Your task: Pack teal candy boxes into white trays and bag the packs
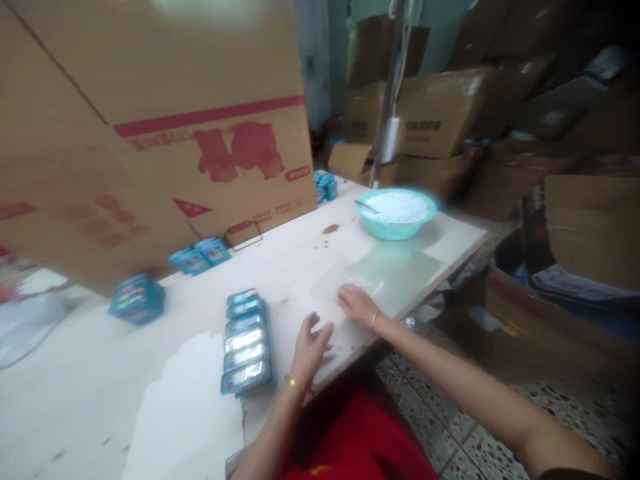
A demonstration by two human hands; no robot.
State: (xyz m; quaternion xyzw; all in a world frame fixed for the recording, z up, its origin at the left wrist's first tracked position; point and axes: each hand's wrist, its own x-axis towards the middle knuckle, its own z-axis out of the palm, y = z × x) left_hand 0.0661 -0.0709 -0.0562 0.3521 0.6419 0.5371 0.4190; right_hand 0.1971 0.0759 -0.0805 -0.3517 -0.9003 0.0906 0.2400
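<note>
My left hand hovers just above the white table near its front edge, fingers loosely curled and apart, holding nothing. A row of several blue packets lies just left of it. My right hand rests palm down on the table, fingers stretched onto a stack of clear plastic bags. Beyond the bags stands a teal bowl filled with white granules, a spoon lying in it.
A big cardboard box with red print stands on the table's far side. More blue packets lie at its foot, further left and at the back. Stacked cartons fill the room behind; an open box sits on the floor.
</note>
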